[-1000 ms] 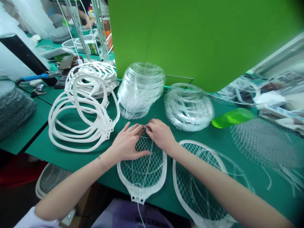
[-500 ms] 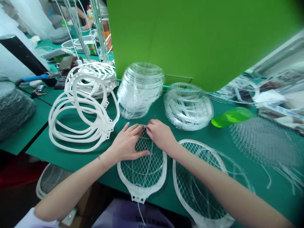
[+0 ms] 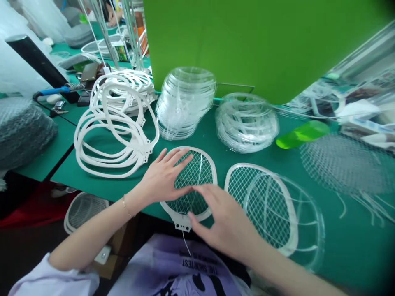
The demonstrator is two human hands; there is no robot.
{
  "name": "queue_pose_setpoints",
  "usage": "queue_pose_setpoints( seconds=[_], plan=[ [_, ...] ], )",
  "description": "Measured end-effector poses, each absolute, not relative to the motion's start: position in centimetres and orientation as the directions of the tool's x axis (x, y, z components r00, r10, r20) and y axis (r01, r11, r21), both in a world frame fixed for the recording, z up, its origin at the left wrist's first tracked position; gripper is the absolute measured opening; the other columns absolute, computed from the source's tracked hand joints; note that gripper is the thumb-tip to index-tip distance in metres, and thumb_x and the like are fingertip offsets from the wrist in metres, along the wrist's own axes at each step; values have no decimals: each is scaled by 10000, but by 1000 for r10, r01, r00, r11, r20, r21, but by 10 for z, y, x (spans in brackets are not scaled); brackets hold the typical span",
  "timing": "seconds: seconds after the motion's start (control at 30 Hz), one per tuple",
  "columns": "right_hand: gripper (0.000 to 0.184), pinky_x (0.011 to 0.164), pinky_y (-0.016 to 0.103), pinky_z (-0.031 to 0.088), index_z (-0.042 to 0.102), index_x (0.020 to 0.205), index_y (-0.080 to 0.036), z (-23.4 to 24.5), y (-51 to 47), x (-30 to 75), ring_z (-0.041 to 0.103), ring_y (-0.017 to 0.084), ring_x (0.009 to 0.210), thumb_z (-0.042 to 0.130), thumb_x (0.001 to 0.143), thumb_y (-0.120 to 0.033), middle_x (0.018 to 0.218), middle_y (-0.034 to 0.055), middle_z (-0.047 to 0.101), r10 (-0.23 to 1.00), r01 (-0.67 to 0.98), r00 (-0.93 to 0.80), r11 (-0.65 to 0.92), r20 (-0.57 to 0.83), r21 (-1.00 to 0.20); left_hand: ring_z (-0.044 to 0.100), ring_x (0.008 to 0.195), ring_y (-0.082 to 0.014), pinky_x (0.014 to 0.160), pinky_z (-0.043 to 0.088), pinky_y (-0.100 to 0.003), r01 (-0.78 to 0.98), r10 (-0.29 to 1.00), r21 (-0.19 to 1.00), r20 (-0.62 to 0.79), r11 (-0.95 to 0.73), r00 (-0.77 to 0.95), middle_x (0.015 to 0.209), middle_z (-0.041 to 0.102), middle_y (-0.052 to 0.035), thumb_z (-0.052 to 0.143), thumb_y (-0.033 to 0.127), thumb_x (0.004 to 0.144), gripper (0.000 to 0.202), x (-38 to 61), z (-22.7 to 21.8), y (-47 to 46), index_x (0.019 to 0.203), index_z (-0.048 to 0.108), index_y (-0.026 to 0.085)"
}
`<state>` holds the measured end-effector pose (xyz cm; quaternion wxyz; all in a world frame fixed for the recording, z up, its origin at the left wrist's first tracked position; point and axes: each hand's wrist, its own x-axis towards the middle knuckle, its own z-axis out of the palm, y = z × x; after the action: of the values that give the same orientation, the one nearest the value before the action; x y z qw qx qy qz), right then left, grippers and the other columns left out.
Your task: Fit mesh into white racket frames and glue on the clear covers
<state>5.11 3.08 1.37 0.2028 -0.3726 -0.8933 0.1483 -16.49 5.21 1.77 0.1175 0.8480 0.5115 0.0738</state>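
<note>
In front of me on the green table lies a white mosquito-swatter head [image 3: 202, 168] with metal mesh across it. Its drilled neck points toward me, and a thin white wire [image 3: 186, 242] trails from there. My left hand [image 3: 163, 176] spreads over the head's left side, fingers apart. Over the lower right rim hovers my right hand [image 3: 225, 222], thumb and fingers apart with nothing between them; whether it touches the rim I cannot tell. Another meshed swatter head [image 3: 294, 234] lies to the right, overlapped by a clear plastic ring [image 3: 321, 230].
White frames [image 3: 83, 164] lie piled at left. Behind are two stacks of clear rings [image 3: 185, 98] [image 3: 247, 119] before a green panel [image 3: 247, 41]. A green translucent piece [image 3: 304, 133] and mesh sheets [image 3: 348, 164] lie right. A blue-handled soldering iron [image 3: 55, 91] rests far left.
My right hand has left the head's far edge and come back toward the neck, its pinch opened. My left hand's fingers have spread. The view has shifted slightly.
</note>
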Motion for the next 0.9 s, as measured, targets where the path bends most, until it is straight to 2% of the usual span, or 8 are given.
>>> queue_pose_setpoints(
  seconds=[0.13,0.23,0.37,0.53,0.67,0.77,0.9],
  plan=[
    [260,858,427,560,612,1074,-128,-6,-15,60,643,289,1023,613,895,-317,1072,151,676,711,610,-661,695,240,-380,353,1461,-326,1216,199,-542,838,853,300,-121,-456,507,1596,387,-66,545,386,891,669,-168,22,26,1519,389,217],
    [114,828,404,554,630,956,-157,-15,-13,60,646,258,955,602,932,-265,1017,115,682,673,590,-705,731,224,-343,429,1403,-347,1209,198,-557,837,850,314,-139,-449,508,1497,522,-83,550,422,873,698,-169,19,25,1517,400,199],
    [133,853,402,526,631,881,-171,-11,-3,61,635,228,888,548,971,-223,940,78,685,605,542,-759,792,240,-282,495,1342,-330,1215,179,-532,828,833,310,-160,-467,529,1400,596,-117,595,420,827,776,-172,22,32,1526,378,161],
    [154,933,394,482,633,872,-176,-8,-7,64,635,192,858,524,978,-204,937,60,683,635,557,-740,763,221,-329,419,1401,-363,1212,123,-567,821,797,307,-236,-481,556,1483,515,-141,718,569,727,1014,-174,25,33,1556,299,161],
    [156,958,389,449,645,838,-190,-9,-10,60,640,183,830,552,962,-203,908,40,694,687,602,-694,718,216,-349,373,1432,-376,1211,113,-570,839,793,268,-286,-473,538,1529,456,-172,780,615,673,1142,-172,24,32,1573,247,157],
    [152,1012,413,403,654,796,-195,-7,-8,57,652,177,816,594,936,-197,894,24,704,714,626,-674,688,189,-367,344,1449,-388,1196,104,-620,849,789,262,-318,-459,525,1542,432,-186,790,608,679,1150,-169,25,33,1578,222,172],
    [140,924,400,420,673,731,-196,1,-3,52,664,186,815,679,871,-194,890,23,718,726,654,-682,659,89,-371,316,1455,-424,1141,98,-728,874,792,251,-372,-416,484,1548,412,-201,824,528,684,1135,-162,29,35,1578,205,204]
  ],
)
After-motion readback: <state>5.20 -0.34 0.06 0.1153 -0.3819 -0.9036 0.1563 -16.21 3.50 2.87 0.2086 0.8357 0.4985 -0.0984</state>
